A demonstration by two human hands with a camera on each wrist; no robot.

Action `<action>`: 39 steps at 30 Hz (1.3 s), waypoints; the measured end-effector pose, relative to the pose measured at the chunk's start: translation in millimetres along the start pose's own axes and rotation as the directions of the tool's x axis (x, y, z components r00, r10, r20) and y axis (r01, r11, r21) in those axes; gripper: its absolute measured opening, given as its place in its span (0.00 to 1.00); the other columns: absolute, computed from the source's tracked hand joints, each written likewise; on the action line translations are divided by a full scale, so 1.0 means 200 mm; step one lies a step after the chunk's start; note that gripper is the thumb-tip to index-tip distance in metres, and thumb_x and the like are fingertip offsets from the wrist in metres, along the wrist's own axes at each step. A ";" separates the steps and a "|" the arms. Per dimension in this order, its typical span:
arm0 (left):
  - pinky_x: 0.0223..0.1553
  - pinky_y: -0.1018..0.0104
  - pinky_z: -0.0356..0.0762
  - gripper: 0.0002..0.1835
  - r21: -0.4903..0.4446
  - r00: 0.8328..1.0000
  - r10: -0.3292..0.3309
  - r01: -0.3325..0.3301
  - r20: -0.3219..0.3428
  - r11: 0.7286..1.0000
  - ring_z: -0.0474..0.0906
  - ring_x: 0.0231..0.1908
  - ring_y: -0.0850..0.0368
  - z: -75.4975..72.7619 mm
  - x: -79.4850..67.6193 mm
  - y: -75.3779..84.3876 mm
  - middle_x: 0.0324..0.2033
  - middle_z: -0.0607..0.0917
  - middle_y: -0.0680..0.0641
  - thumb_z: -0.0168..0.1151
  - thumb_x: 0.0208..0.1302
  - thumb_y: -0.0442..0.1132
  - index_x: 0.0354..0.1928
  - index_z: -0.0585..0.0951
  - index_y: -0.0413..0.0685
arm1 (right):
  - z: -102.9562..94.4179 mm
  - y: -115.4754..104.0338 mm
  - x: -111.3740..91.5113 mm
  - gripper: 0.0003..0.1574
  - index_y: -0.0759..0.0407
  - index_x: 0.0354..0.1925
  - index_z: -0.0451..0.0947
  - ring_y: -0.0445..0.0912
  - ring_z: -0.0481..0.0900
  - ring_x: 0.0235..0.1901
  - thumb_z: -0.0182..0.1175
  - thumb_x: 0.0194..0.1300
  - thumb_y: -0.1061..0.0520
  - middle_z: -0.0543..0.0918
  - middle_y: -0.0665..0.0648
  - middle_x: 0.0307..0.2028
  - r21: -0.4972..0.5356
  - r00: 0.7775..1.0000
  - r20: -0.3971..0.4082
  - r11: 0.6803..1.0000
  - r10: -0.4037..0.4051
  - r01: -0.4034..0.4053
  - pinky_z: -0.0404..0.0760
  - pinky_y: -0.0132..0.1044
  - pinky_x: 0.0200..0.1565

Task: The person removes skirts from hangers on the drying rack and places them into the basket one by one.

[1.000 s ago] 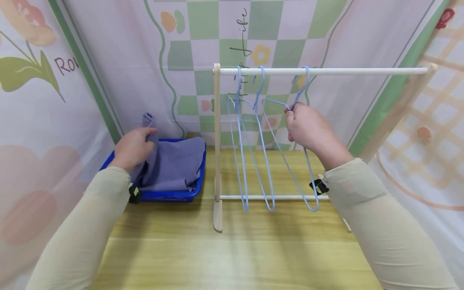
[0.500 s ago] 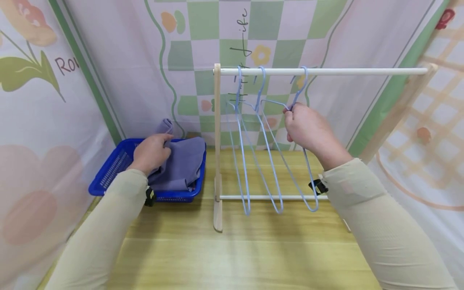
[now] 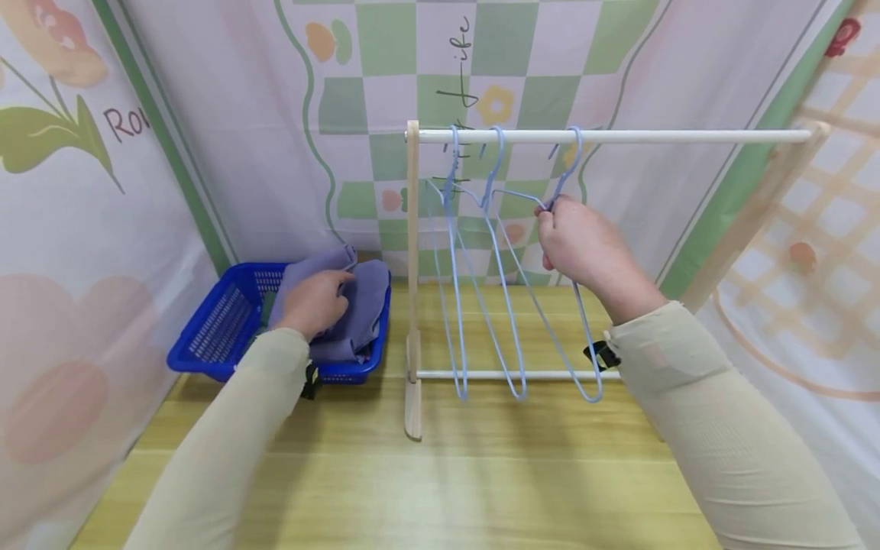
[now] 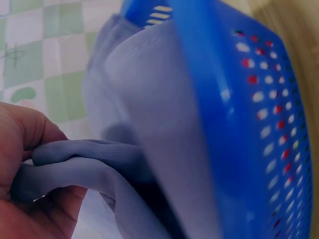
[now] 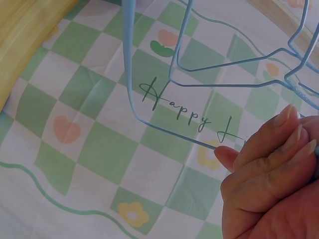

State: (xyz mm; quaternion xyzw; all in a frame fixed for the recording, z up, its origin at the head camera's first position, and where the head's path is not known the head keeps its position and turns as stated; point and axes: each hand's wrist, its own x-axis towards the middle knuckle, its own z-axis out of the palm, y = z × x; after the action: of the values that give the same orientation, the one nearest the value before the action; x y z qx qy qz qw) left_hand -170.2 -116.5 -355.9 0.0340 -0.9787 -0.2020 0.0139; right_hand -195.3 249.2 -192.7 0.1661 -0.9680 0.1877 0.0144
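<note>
My left hand is over the right half of a blue basket. In the left wrist view its thumb and fingers pinch a folded edge of a grey-purple cloth garment. More grey-purple fabric with a stitched seam lies against the basket's rim. My right hand grips a light blue wire hanger just below its hook, fingers curled round the neck. That hanger's hook is over the rack's white top rod. Two more blue hangers hang to its left.
The rack's left wooden post stands close to the basket's right side. A lower white rod runs behind the hangers' bottoms. Printed curtains enclose the back and sides of the wooden table.
My left hand has moved right and slightly down, drawing the cloth across the basket and uncovering its left part. The right hand stays almost in place; the held hanger has shifted slightly left.
</note>
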 end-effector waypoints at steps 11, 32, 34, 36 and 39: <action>0.61 0.39 0.77 0.38 -0.016 1.000 0.027 -0.027 -0.003 1.000 0.73 0.69 0.39 0.14 0.04 0.01 0.74 0.73 0.44 0.55 0.71 0.28 0.81 0.63 0.57 | 0.00 0.00 -0.01 0.32 0.65 0.68 0.68 0.55 0.76 0.29 0.29 0.81 0.51 0.84 0.56 0.24 0.007 1.000 -0.005 1.000 -0.001 0.001 0.72 0.47 0.38; 0.73 0.37 0.63 0.36 0.050 0.990 -0.026 0.019 0.137 0.999 0.64 0.75 0.37 0.23 0.07 0.00 0.77 0.67 0.39 0.57 0.75 0.35 0.82 0.59 0.48 | 0.00 -0.01 -0.01 0.31 0.65 0.67 0.67 0.55 0.76 0.29 0.29 0.82 0.50 0.84 0.56 0.25 0.025 1.000 0.006 1.000 0.005 -0.006 0.72 0.46 0.35; 0.73 0.37 0.63 0.36 0.060 0.989 -0.016 0.007 0.145 0.998 0.64 0.75 0.37 0.24 0.07 0.00 0.77 0.67 0.40 0.57 0.75 0.35 0.81 0.60 0.49 | 0.00 -0.01 -0.01 0.31 0.65 0.67 0.67 0.55 0.76 0.28 0.29 0.82 0.50 0.84 0.56 0.24 0.026 1.000 0.009 1.000 0.005 -0.006 0.72 0.46 0.35; 0.73 0.37 0.64 0.35 0.066 0.988 -0.013 0.003 0.154 0.998 0.64 0.75 0.37 0.25 0.07 0.00 0.77 0.67 0.40 0.57 0.75 0.36 0.81 0.61 0.50 | 0.00 -0.01 -0.01 0.31 0.65 0.68 0.67 0.55 0.76 0.28 0.29 0.82 0.51 0.84 0.56 0.24 0.026 1.000 0.009 1.000 0.003 -0.004 0.72 0.46 0.35; 0.73 0.37 0.64 0.35 0.075 0.984 -0.020 0.007 0.175 0.997 0.64 0.75 0.37 0.26 0.06 0.01 0.78 0.66 0.40 0.56 0.75 0.35 0.81 0.61 0.51 | 0.00 0.00 0.00 0.30 0.65 0.66 0.68 0.55 0.76 0.29 0.29 0.82 0.51 0.84 0.56 0.24 0.023 1.000 0.006 1.000 0.000 0.000 0.72 0.46 0.36</action>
State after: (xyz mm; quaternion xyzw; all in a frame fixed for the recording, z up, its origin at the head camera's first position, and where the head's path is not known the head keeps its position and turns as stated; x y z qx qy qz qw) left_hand -185.0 -95.9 -402.7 0.0233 -0.9826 -0.1681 -0.0753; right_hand -194.2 248.6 -192.9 0.1666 -0.9659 0.1981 0.0096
